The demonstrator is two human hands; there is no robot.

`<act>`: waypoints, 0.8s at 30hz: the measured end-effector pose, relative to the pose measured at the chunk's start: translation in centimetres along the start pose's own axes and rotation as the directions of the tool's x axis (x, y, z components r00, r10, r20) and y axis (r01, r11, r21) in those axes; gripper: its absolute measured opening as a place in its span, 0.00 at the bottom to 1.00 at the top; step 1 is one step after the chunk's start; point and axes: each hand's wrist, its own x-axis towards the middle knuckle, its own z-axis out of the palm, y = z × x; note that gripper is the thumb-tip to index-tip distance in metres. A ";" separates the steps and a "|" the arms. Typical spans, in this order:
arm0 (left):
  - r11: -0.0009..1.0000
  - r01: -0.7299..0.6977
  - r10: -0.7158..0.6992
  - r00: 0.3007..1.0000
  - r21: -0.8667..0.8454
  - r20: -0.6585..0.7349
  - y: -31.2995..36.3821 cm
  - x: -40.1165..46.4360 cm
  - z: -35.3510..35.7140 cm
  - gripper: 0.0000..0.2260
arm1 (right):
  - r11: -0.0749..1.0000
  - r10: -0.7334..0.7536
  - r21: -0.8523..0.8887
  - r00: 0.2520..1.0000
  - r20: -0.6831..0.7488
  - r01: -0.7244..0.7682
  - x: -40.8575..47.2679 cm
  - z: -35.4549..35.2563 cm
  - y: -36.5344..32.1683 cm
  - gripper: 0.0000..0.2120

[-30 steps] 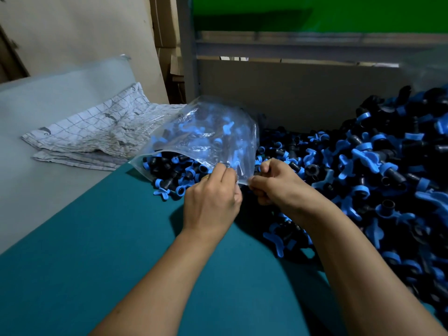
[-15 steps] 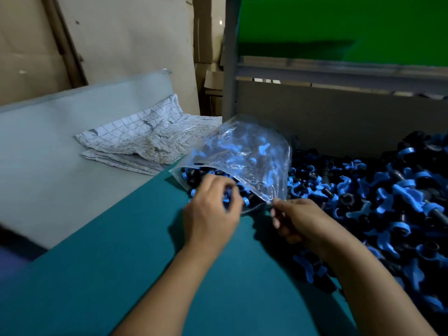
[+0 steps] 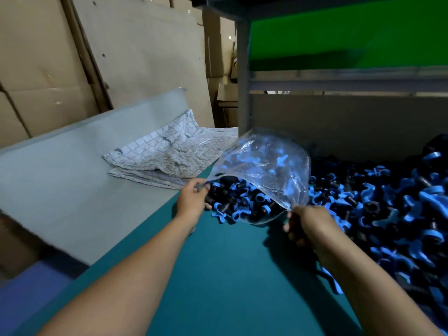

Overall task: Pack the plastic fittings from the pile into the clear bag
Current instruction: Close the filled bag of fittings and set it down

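Both forearms reach forward over the table, bare, angled in toward each other. Left hand (image 3: 192,201) pinches with thumb and fingertips, knuckles up — right hand (image 3: 306,221) is curled too, fingers tucked under and pinching at its top, a bit nearer the body.

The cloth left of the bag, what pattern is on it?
The cloth is white with a thin dark grid and small dark marks, seen in the head view.

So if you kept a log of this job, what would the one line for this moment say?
left hand: pinching bag mouth | right hand: pinching opposite edge | clear bag: mouth open, part-filled | pile: loose fittings remain
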 end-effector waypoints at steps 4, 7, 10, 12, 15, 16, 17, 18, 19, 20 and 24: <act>0.991 -0.123 0.131 0.965 0.049 -0.227 2.7 -0.5 -0.6 0.13 | 0.985 -0.061 0.163 0.998 0.003 0.060 -1.1 0.5 -1.9 0.19; 0.972 -0.206 0.228 0.939 0.112 -0.256 9.0 0.4 -2.1 0.14 | 0.962 -0.102 0.255 0.995 -0.011 0.102 -2.3 -0.4 -6.1 0.19; 0.957 -0.262 0.285 0.931 0.125 -0.230 15.5 0.5 -3.2 0.15 | 0.934 -0.177 0.318 0.984 0.010 0.164 -3.6 -2.0 -12.1 0.19; 0.949 -0.296 0.313 0.918 0.105 -0.244 19.8 0.8 -3.8 0.12 | 0.908 -0.233 0.367 0.971 0.047 0.200 -4.4 -3.5 -16.2 0.19; 0.953 -0.261 0.295 0.913 0.152 -0.282 26.2 1.0 -4.5 0.06 | 0.877 -0.286 0.430 0.952 0.109 0.214 -5.3 -5.3 -21.0 0.18; 0.957 -0.244 0.278 0.922 0.154 -0.270 27.9 1.1 -4.6 0.03 | 0.871 -0.296 0.442 0.947 0.122 0.216 -5.6 -5.6 -22.2 0.18; 0.961 -0.225 0.262 0.929 0.161 -0.262 29.2 1.2 -4.8 0.03 | 0.863 -0.301 0.460 0.944 0.133 0.209 -5.8 -5.9 -23.2 0.18; 0.962 -0.212 0.251 0.934 0.170 -0.255 30.2 1.2 -5.2 0.07 | 0.852 -0.299 0.486 0.943 0.149 0.194 -6.0 -6.2 -23.9 0.18; 0.961 -0.206 0.246 0.941 0.183 -0.234 31.0 1.0 -5.7 0.09 | 0.841 -0.302 0.511 0.939 0.165 0.180 -6.2 -6.4 -24.4 0.17; 0.958 -0.197 0.239 0.951 0.210 -0.198 31.8 0.9 -6.3 0.08 | 0.830 -0.310 0.530 0.933 0.181 0.173 -6.5 -6.5 -24.9 0.17; 0.961 -0.205 0.235 0.958 0.185 -0.162 34.1 -0.3 -8.3 0.07 | 0.782 -0.322 0.607 0.926 0.198 0.142 -7.3 -6.8 -26.7 0.16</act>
